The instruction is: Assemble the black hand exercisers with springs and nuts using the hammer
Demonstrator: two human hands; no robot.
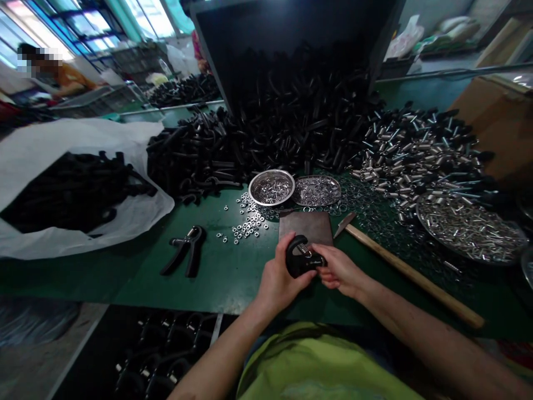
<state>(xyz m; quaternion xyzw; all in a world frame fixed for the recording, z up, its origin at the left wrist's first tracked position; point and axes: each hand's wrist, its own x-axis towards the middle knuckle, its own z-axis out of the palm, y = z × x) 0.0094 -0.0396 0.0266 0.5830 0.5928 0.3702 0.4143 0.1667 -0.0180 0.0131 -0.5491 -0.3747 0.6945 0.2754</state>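
Observation:
Just in front of a flat metal block [306, 223], both hands hold a black hand grip strengthener [293, 261] with a coil spring showing in it. My left hand [275, 280] is closed around its curved left side, thumb beneath. The fingers of my right hand [339, 269] are pressed together on its right end. To the left, a second black hand grip strengthener [194, 250] lies on the green table with its handles spread. A hammer [410, 270] with a wooden handle lies to the right, its head near the block.
Behind the block are a metal bowl [251, 195] of small parts, a tray [339, 191] and loose metal rings [250, 225]. Black handles [291, 133] heap at the back; springs and bolts [400, 150] pile right. A white bag [162, 214] stands left. A person [75, 78] sits far left.

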